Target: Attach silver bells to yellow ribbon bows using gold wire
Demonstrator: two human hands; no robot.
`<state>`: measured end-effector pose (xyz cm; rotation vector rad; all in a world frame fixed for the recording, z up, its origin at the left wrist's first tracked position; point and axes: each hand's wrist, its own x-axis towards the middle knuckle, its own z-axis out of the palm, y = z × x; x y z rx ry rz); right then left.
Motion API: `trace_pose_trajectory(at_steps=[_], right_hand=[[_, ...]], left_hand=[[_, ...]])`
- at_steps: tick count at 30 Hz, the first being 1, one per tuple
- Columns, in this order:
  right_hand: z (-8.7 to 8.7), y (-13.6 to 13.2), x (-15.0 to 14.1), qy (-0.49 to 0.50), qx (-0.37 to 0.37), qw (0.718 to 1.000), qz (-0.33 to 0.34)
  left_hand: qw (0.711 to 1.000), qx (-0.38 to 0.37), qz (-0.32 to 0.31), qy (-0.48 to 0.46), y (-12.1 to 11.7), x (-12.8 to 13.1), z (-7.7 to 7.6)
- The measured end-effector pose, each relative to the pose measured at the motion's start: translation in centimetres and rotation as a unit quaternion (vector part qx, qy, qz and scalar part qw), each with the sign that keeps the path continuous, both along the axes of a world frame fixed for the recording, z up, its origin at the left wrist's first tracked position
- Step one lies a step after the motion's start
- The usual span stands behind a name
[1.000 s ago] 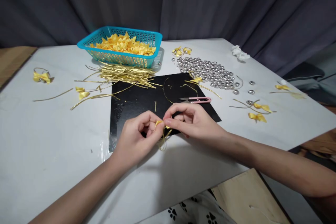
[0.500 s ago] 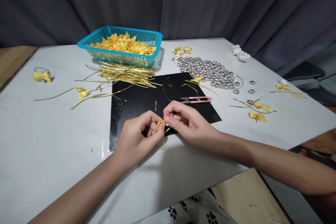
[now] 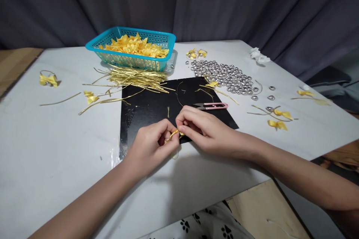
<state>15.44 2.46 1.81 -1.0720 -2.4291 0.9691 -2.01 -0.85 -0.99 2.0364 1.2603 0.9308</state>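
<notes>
My left hand (image 3: pixel 157 143) is closed in a pinch on a yellow ribbon bow (image 3: pixel 174 133) with gold cord, at the front edge of the black mat (image 3: pixel 151 110). Fingertips meeting it from the other side, my right hand (image 3: pixel 198 127) pinches the same small piece. Most of the bow is hidden by my fingers. A thin pale loop of thread or cord (image 3: pixel 175 154) hangs below them. Just beyond my right hand, pink-handled thread snips (image 3: pixel 215 106) lie on the mat.
A blue basket (image 3: pixel 129 56) of yellow bows stands at the back, with a pile of gold cords (image 3: pixel 137 78) before it. Silver teardrop beads (image 3: pixel 224 76) are heaped right of centre. Loose bows and cords (image 3: pixel 280 115) lie at the right, and a finished-looking loop with bow (image 3: pixel 48 79) at the left.
The whole view has shifted slightly, so everything sits a little further right. Both hands keep their pinch on the bow, with only small finger movement.
</notes>
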Motion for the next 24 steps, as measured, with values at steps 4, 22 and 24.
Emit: trace_pose_trajectory(at_steps=[4, 22, 24], right_hand=[[0.3, 0.2, 0.2, -0.003, -0.004, 1.0, 0.013], [-0.8, 0.3, -0.5, 0.214, -0.141, 0.963, -0.085], [-0.8, 0.2, -0.7, 0.218, -0.094, 0.967, -0.089]], left_hand=[[1.0, -0.024, -0.006, -0.007, 0.0, -0.1, 0.0], [0.984, -0.113, 0.043, -0.133, 0.3, 0.0, 0.6], [0.984, -0.109, 0.044, -0.133, 0.3, 0.0, 0.6]])
